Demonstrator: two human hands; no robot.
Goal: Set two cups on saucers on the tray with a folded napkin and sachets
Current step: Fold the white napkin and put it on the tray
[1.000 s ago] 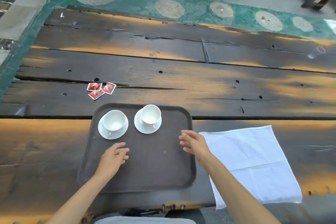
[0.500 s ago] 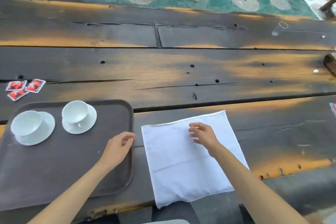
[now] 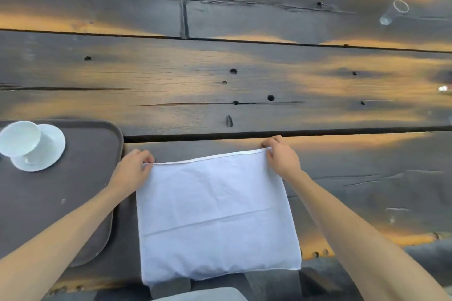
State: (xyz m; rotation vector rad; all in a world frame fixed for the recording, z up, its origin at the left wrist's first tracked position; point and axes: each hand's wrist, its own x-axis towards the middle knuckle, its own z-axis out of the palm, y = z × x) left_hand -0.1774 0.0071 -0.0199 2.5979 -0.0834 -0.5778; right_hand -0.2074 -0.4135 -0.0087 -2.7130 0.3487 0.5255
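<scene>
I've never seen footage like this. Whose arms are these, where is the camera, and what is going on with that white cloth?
No machine here: a person wears a camera on the head, looking down at their own arms. On the dark wooden table lies a white napkin, spread flat, its near edge hanging over the table's edge. The left hand pinches its far left corner, the right hand its far right corner. To the left is a brown tray with a white cup on a saucer. A clear glass lies far right.
</scene>
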